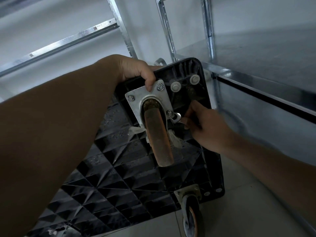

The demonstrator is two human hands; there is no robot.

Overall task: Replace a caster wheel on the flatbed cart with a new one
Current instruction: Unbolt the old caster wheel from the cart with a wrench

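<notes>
The black flatbed cart [119,177] is tipped up, its ribbed underside facing me. A caster wheel [159,139] with a worn orange-brown tread hangs from a silver mounting plate [136,98] bolted near the cart's upper corner. My left hand [136,71] grips the cart's top edge, thumb pressed on the plate. My right hand [205,127] holds a small silver wrench [177,118] whose head sits right beside the plate's lower right nut [169,113]. A second caster [191,214] is mounted at the lower corner.
Galvanised metal shelving posts [166,28] and a shelf [256,69] stand close behind and to the right of the cart. Two large washered bolts [176,86] sit beside the plate. A light tiled floor [248,202] lies below right.
</notes>
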